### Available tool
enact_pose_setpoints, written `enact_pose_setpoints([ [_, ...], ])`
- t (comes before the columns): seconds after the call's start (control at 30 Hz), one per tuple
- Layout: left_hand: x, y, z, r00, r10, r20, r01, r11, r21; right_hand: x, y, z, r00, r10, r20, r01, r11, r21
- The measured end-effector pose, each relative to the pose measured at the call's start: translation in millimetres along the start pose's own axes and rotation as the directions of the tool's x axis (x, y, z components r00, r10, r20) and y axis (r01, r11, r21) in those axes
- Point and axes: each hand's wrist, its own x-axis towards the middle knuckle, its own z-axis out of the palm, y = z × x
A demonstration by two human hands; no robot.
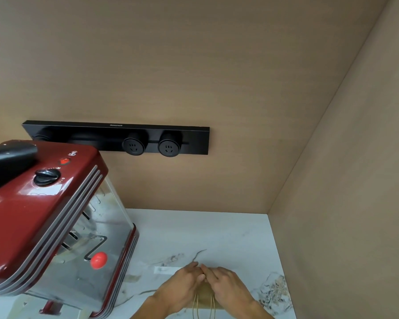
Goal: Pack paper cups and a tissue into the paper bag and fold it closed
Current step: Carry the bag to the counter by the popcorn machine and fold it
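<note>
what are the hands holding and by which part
Both hands, left and right, press on the paper bag at its far top edge; the grip itself is hidden.

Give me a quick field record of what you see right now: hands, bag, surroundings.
left hand: pressing down on the paper bag, fingertips meeting the right hand
right hand: pressing down on the bag beside it
paper bag: brown, lying on the countertop, mostly covered; handles point toward the person
cups, tissue: not visible
countertop: marbled white
red appliance: left of the bag
power socket rail: black, on the wall
</note>
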Motion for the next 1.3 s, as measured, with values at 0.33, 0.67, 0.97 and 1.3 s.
enact_pose_setpoints([
  [0.33,4,-4,13,0.983,-0.159,-0.09,0.132,0.959,-0.249,-1,4,17,0.994,-0.055,-0.095,0.063,0.995,0.074],
  [0.67,1,-9,12,0.998,-0.066,-0.02,0.065,0.997,-0.048,-1,13,15,0.991,-0.115,-0.076,0.121,0.989,0.087],
  [0.97,-8,-22,27,0.997,-0.076,-0.025,0.078,0.99,0.115,-7,9,24,0.972,-0.165,-0.169,0.18,0.981,0.073],
  [1.3,-14,-21,22,0.999,0.053,-0.005,-0.05,0.975,0.218,-8,28,21,0.97,-0.195,-0.146,0.207,0.976,0.069],
])
